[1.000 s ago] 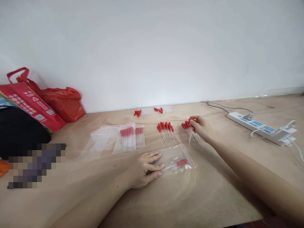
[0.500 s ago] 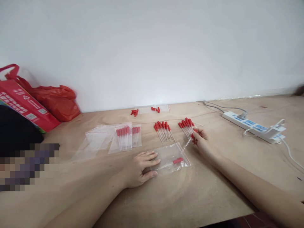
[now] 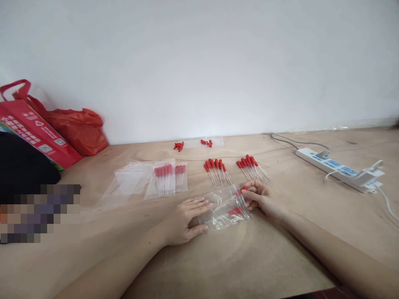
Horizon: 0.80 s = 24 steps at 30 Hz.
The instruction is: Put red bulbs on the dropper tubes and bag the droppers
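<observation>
A clear zip bag (image 3: 215, 211) lies on the table in front of me, with one red-bulbed dropper (image 3: 235, 211) inside it. My left hand (image 3: 190, 220) rests flat on the bag's left end, fingers stretched out. At the bag's right end, by its mouth, my right hand (image 3: 260, 199) pinches a second dropper by its red bulb (image 3: 244, 189); its glass tube reaches into the bag and is hard to make out through the plastic. Beyond the hands lie two loose groups of droppers, a middle group (image 3: 215, 170) and a right group (image 3: 251, 166).
Left of these are filled bags of droppers (image 3: 163, 178) and flat clear bags (image 3: 131, 178). Loose red bulbs (image 3: 178, 146) and another bag (image 3: 193, 143) lie near the wall. A power strip (image 3: 336, 168) with cords stands right; red bags (image 3: 77, 128) lean at far left.
My right hand has moved left and toward me from beside the right dropper group to the bag's mouth, carrying the dropper tube into the bag. My left hand stays on the bag.
</observation>
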Motion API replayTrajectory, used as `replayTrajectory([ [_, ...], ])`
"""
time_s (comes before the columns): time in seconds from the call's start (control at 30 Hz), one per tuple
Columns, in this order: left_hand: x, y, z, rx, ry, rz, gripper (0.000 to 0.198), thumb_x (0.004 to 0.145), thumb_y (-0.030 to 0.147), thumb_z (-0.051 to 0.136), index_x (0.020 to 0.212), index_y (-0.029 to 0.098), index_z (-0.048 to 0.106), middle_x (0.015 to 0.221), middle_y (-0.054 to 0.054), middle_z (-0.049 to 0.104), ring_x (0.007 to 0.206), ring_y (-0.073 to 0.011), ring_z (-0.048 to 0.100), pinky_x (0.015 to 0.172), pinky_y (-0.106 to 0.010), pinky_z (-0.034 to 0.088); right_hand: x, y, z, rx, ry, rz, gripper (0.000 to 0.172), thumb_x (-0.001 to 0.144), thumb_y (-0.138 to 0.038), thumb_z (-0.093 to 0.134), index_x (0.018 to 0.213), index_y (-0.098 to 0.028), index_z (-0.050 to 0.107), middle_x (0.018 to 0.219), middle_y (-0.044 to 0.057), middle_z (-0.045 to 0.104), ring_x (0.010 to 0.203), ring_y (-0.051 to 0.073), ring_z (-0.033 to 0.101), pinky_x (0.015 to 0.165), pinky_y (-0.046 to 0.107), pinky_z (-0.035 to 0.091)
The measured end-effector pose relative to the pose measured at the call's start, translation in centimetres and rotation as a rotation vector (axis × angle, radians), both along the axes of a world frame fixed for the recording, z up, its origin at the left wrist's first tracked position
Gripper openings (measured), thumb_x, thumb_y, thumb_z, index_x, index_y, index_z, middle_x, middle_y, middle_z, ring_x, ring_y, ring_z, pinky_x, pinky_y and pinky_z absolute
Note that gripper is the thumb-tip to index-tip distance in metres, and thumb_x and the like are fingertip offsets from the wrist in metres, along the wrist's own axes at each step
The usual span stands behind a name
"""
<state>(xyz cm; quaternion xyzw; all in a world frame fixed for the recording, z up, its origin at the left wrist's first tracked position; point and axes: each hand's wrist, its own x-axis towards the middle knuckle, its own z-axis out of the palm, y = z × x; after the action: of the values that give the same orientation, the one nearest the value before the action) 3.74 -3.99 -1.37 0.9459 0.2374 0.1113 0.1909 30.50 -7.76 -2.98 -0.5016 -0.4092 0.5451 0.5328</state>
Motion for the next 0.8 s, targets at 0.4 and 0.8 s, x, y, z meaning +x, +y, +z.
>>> replayTrajectory([
  [0.4,0.1,0.0,0.3,-0.017,0.001,0.006,0.043,0.08,0.038,0.051,0.121,0.024,0.048,0.128,-0.006,0.046,0.121,-0.0233,0.038,0.1,-0.043,0.031,0.3,0.2,-0.5,0.278,-0.58,0.243,0.023,0.07,-0.039,0.06,0.062,-0.018,0.065,0.081,0.004,0.06,0.072,0.014,0.056,0.061,0.024,0.043],
  [0.8,0.2,-0.1,0.3,0.018,0.054,0.0,0.04,0.081,0.038,0.05,0.116,0.02,0.054,0.127,-0.011,0.045,0.122,-0.0248,0.036,0.099,-0.045,0.032,-0.3,10.2,2.0,-0.06,-0.891,-0.059,0.015,0.067,-0.022,0.057,0.079,-0.014,0.059,0.066,0.003,0.061,0.049,0.01,0.051,0.045,0.02,0.039],
])
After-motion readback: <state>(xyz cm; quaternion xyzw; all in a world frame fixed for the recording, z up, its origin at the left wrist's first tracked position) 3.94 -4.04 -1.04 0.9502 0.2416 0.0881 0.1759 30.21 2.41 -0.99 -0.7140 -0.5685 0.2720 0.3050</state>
